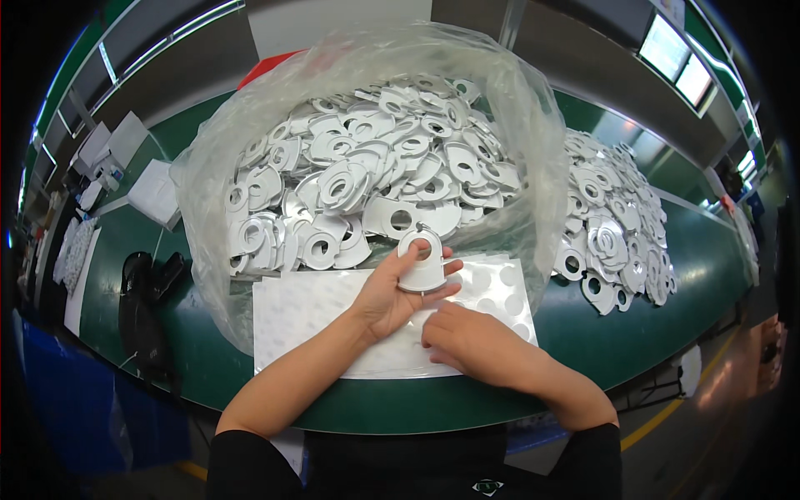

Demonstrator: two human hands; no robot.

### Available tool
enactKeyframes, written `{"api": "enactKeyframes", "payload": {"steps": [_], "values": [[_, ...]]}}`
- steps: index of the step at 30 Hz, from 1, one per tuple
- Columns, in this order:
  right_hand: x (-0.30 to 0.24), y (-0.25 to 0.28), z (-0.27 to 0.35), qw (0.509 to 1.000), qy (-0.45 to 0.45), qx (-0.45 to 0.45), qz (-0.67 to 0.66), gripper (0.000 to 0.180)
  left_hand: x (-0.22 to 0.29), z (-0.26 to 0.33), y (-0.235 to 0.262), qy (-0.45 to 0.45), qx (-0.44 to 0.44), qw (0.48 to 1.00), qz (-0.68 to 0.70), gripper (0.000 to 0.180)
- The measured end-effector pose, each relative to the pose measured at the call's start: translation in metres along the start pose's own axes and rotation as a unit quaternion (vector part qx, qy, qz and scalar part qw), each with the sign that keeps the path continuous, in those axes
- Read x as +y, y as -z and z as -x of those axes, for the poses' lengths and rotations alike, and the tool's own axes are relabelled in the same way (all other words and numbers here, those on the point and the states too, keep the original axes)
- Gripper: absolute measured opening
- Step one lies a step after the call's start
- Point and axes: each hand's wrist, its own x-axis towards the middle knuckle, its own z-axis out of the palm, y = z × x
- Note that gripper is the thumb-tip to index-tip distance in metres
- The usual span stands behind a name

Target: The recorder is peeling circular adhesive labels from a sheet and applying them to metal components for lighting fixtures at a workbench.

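My left hand [382,304] is closed around a white flat plastic part [431,275] with a round hole at one end, held up over the sheets. Its thumb lies by the hole and the fingers reach behind the part. My right hand [483,343] is just to the right and lower, its fingers curled inward over the sheets; whatever its fingertips hold, if anything, is hidden. Beneath both hands lie white sheets [312,321], with rows of round stickers [493,279] showing on the right side.
Behind the sheets, a large clear plastic bag [204,196] lies open, full of similar white parts [342,183]. Another heap of parts [612,233] sits to its right on the green table [333,408]. At the left are a black object [142,317] and a white box [156,192].
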Motion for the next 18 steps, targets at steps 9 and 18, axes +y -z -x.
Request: {"api": "enactKeyframes", "payload": {"steps": [9, 18], "values": [[-0.001, 0.045, 0.002, 0.971, 0.039, 0.103, -0.213, 0.021, 0.0, 0.002, -0.006, 0.035, -0.005, 0.999, -0.039, 0.056], [0.04, 0.006, -0.021, 0.8, -0.172, 0.384, -0.429, 0.016, -0.007, 0.0, -0.004, 0.059, -0.032, 0.993, -0.098, 0.068]]}}
